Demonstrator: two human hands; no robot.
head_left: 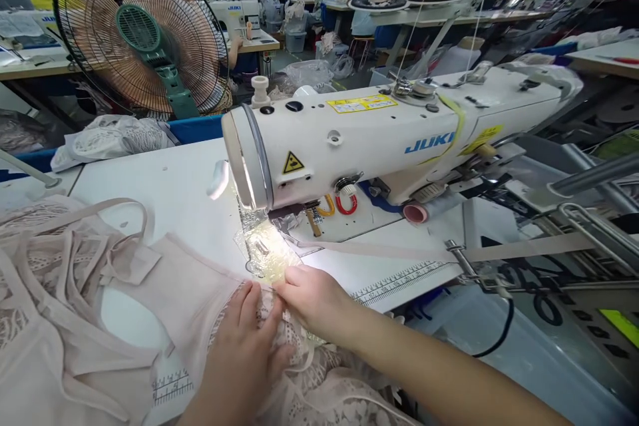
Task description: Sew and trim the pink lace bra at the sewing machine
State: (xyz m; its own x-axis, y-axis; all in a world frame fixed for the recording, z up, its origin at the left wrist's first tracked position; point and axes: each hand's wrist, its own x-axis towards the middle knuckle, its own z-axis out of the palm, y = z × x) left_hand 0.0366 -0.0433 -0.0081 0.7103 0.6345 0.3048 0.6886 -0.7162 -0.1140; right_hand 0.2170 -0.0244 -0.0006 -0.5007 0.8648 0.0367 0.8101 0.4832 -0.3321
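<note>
A pale pink lace garment [329,379] lies over the table's front edge in front of the sewing machine [319,140]. My right hand [314,299] pinches the garment's edge between thumb and fingers, just before the lit needle plate area [264,246]. Beside it, my left hand [244,346] presses flat on the lace with its fingers spread. A smooth fabric panel [194,286] of the same colour stretches left from under my left fingers. The machine's head partly hides the needle and presser foot.
More pale pink garments with straps [60,319] are heaped at the left. An elastic band [389,250] runs from the machine through a metal guide [462,263] at the right. A large fan [142,33] stands behind. Printed rulers [399,283] mark the table edge.
</note>
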